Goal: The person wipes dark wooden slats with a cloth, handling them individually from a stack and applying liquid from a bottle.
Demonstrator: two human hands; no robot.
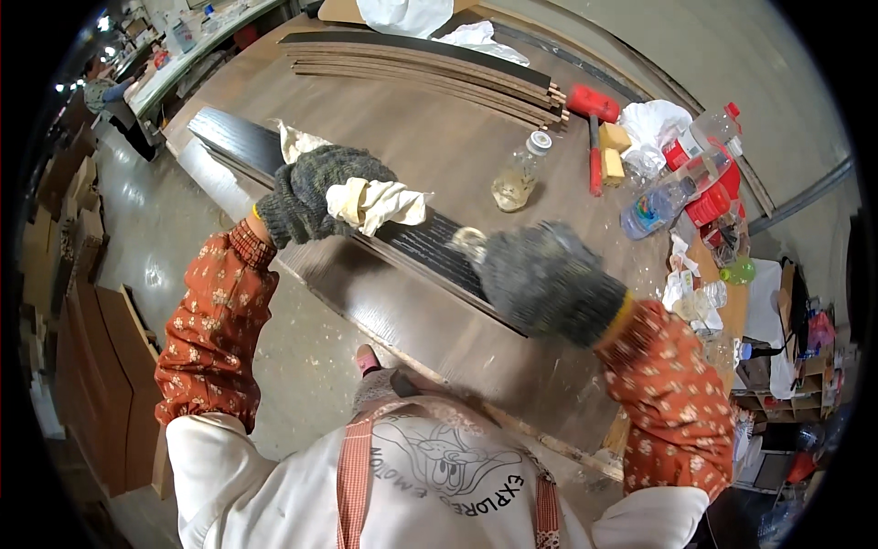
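A long black wood-grain board [434, 249] lies slantwise along the near side of the brown table, apparently on top of another board. My left hand [331, 188], in a dark grey knit glove, is closed on a crumpled cream cloth [377, 205] over the board. Part of the cloth sticks out beyond the fingers on the far side. My right hand [549, 274], gloved alike and smeared by motion, is closed over the board's right end. A small pale piece [469, 242] shows at its fingertips; its kind is too blurred to tell.
Beyond the board stands a clear jar [518, 174] with a white lid. Stacked dark strips [421, 73] with dowels lie at the back. A red mallet [594, 137], yellow sponge blocks [612, 154] and plastic bottles [658, 209] crowd the right. A person [119, 105] stands far left.
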